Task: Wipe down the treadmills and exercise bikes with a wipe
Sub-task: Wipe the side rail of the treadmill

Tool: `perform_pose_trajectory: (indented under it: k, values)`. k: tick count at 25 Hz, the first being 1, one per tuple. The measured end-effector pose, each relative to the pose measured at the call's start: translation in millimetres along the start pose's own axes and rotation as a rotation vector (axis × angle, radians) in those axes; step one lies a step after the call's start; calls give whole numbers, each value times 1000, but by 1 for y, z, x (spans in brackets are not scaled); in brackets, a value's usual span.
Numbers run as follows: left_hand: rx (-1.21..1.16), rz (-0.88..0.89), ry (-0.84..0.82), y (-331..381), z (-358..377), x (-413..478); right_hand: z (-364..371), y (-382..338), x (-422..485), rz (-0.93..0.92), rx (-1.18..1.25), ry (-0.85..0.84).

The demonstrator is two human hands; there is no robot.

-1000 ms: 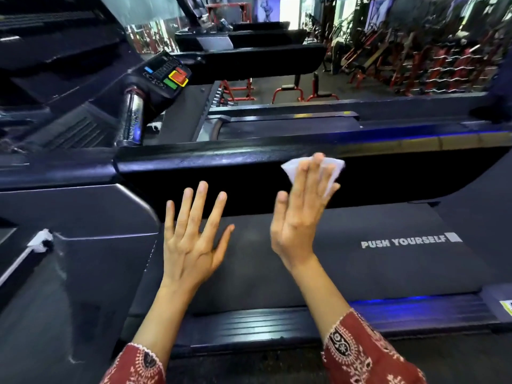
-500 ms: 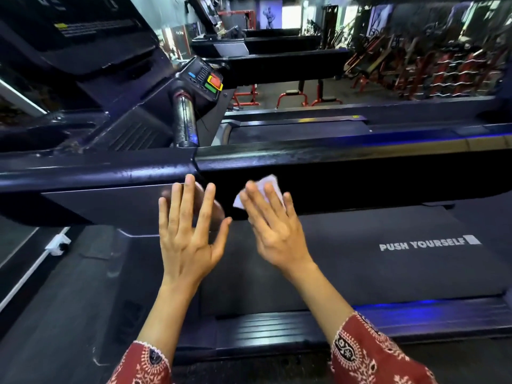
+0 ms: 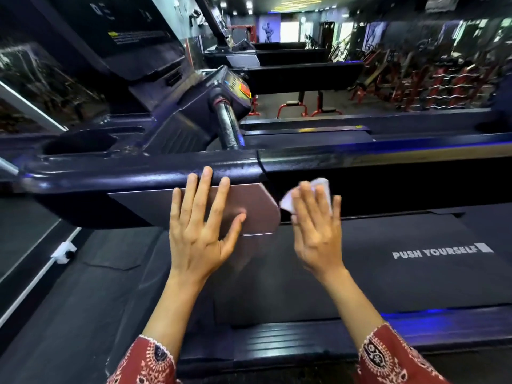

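A person's two bare forearms reach forward from red patterned sleeves [image 3: 146, 361] toward the side of a black treadmill [image 3: 346, 159] in a gym.

The left hand [image 3: 199, 231] is open, palm away from the viewer, fingers straight and spread. Its fingertips lie over the lower edge of the treadmill's glossy side rail [image 3: 138, 170], and the palm is in front of a flat grey panel [image 3: 257, 209] fixed under that rail. Whether the hand touches them cannot be told.

Just to the right of it, the right hand [image 3: 315, 231] is also flat, fingers straight and close together, laid over a white wipe [image 3: 322, 187]. The wipe shows above the fingertips and pokes out to the left of the index finger, against the dark side face below the rail.

Below and to the right of the right hand lies the treadmill belt [image 3: 415, 286], with white lettering, "PUSH YOURSELF" [image 3: 435, 252]. Beneath both wrists runs a ribbed foot rail [image 3: 304, 339].

Above the left hand, beyond the rail, a chrome grip [image 3: 228, 126] rises to a keypad [image 3: 238, 84] with coloured buttons. Up and to the left of that hand is a cup holder recess [image 3: 80, 144]. Far beyond the right hand stand red weight benches [image 3: 293, 108].
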State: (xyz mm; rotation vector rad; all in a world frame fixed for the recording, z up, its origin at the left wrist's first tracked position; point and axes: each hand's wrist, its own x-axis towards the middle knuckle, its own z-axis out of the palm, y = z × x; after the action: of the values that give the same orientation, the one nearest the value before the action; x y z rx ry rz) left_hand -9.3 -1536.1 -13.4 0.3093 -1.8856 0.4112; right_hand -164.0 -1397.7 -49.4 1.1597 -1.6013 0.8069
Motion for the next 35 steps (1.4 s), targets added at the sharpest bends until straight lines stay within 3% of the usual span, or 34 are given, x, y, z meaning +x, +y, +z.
perform_pose_trajectory:
  k: [2,3,6,7,11,15,17,21,25,30,35]
  values:
    - [1,14,-3,-10,-4,-3,3,-22,-4,184,121,12]
    - [2,12,-1,-15,-6,-5,7,-39,-1,152,149,3]
    - [30,-14,-9,-35,-16,-8,19,-69,38,-194,83,-4]
    - [42,-15,-12,-42,-19,-8,19,-70,56,-216,54,-8]
    - [26,-19,-19,-53,-24,-5,5,-70,76,130,-11,38]
    - [-11,-34,-6,-47,-23,4,7,-105,86,-58,75,-112]
    - [-15,-47,2,-43,-22,13,5,-93,116,-41,28,-166]
    - [-50,-35,-4,-25,-19,30,-23,-42,94,281,-143,-86]
    - [-77,-6,-5,0,-11,46,-21,-51,98,87,-72,-215]
    - [-136,18,9,39,0,61,-52,21,85,285,-239,-100]
    - [-172,40,5,80,18,79,-57,34,93,129,-144,-227]
